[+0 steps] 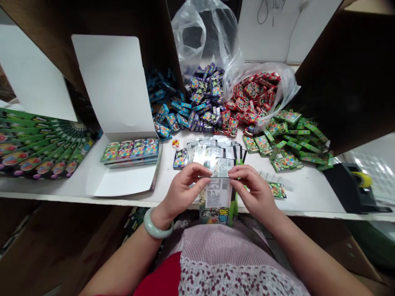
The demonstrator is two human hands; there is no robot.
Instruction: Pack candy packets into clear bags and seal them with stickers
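Note:
Between my two hands is a printed card (pixel 217 193) with a barcode, small text and a colourful picture on its lower part. My left hand (pixel 188 187) pinches its left side between thumb and fingers. On the opposite side, my right hand (pixel 249 185) pinches it the same way. The card hangs over the table's front edge, close to the apron. Just behind it lies a spread stack of similar cards (pixel 212 150), partly hidden by my hands. A small dark purple box (pixel 179 158) lies left of the stack, and a green box (pixel 277 190) is near my right hand.
An open white carton (pixel 123 181) holding rows of small boxes stands left. Behind are piles of blue boxes (pixel 173 119), purple boxes (pixel 205 92), red boxes (pixel 251 96) and green boxes (pixel 299 139). A tape dispenser (pixel 354 185) sits right; fanned green packages (pixel 40 144) lie far left.

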